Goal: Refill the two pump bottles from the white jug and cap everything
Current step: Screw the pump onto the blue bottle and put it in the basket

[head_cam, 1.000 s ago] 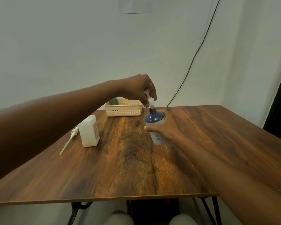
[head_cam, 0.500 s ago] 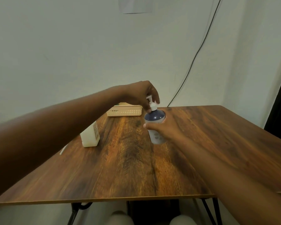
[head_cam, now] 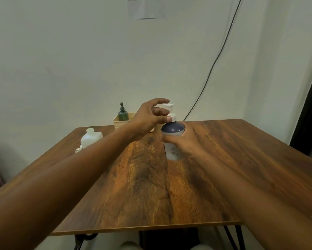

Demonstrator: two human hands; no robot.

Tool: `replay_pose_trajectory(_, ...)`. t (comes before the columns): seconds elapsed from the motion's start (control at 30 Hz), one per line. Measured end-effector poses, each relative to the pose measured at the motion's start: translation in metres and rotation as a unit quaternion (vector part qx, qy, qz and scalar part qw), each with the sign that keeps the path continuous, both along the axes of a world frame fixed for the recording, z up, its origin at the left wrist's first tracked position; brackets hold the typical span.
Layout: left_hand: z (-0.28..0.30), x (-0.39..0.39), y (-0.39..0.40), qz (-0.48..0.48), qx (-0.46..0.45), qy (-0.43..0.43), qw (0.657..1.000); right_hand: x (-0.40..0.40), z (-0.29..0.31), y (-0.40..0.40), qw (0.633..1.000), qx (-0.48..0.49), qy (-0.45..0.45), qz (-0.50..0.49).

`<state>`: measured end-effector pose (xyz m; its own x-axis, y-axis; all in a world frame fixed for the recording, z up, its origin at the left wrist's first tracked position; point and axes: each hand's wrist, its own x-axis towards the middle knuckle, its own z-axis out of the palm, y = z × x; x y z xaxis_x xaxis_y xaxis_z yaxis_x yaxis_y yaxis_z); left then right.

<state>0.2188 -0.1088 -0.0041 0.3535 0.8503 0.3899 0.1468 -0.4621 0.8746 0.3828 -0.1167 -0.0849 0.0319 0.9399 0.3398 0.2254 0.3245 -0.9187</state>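
Observation:
A white pump bottle with a dark blue shoulder [head_cam: 173,129] stands upright near the middle of the wooden table [head_cam: 223,159]. My right hand [head_cam: 185,141] wraps around its body. My left hand [head_cam: 149,118] pinches the white pump collar [head_cam: 173,120] at the bottle's neck, thumb and fingers on it; the pump head [head_cam: 168,106] sticks up above. The white jug [head_cam: 90,137] stands at the table's left, partly behind my left forearm. A dark green pump bottle [head_cam: 122,114] stands in the basket at the back.
A cream basket [head_cam: 119,122] sits at the table's far edge against the wall. A loose white pump part [head_cam: 78,149] lies by the jug. A black cable [head_cam: 214,65] hangs down the wall behind the bottle.
The pump has gone down into the blue-shouldered bottle and sits on its neck. My left hand has shifted from the pump head to the collar. The view has tilted up.

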Motion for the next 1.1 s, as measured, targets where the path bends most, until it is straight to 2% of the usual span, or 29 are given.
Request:
replay_pose_trajectory(0.17, 0.007, -0.004, 0.003, -0.102, -0.062, -0.007, 0.993, -0.001, 0.004, -0.004, 0.999, 0.034, 0.003, -0.019)
replay_pose_trajectory(0.4, 0.001, 0.011, 0.002, 0.015, 0.012, -0.069, 0.997, -0.003, 0.007, 0.0, 0.999, 0.043, -0.021, -0.012)
replay_pose_trajectory(0.53, 0.007, 0.004, 0.001, -0.038, -0.006, -0.038, 0.999, -0.001, 0.003, 0.003, 0.999, 0.031, 0.003, -0.01)
replay_pose_trajectory(0.63, 0.011, -0.001, 0.002, -0.102, -0.06, -0.023, 0.993, 0.002, 0.003, 0.006, 1.0, 0.01, -0.001, 0.02)
replay_pose_trajectory(0.7, 0.01, 0.003, 0.001, -0.067, -0.062, -0.033, 0.995, 0.003, 0.005, 0.005, 0.999, 0.013, 0.002, 0.032)
replay_pose_trajectory(0.77, 0.005, 0.01, -0.001, -0.001, -0.029, -0.05, 0.998, 0.001, 0.007, 0.002, 0.999, 0.035, -0.007, 0.009)
replay_pose_trajectory(0.83, 0.0, 0.014, -0.001, 0.023, -0.008, -0.075, 0.997, -0.001, 0.008, 0.0, 0.999, 0.041, -0.009, 0.005)
replay_pose_trajectory(0.9, 0.0, 0.011, 0.001, 0.006, -0.012, -0.085, 0.996, 0.001, 0.007, 0.001, 0.999, 0.034, -0.003, 0.004)
replay_pose_trajectory(1.03, 0.005, 0.0, 0.002, -0.085, -0.075, -0.084, 0.99, 0.004, 0.006, 0.002, 1.0, 0.022, 0.005, -0.002)
replay_pose_trajectory(1.1, 0.003, 0.004, -0.001, -0.053, -0.076, -0.08, 0.992, 0.005, 0.006, 0.002, 1.0, 0.018, 0.005, 0.0)
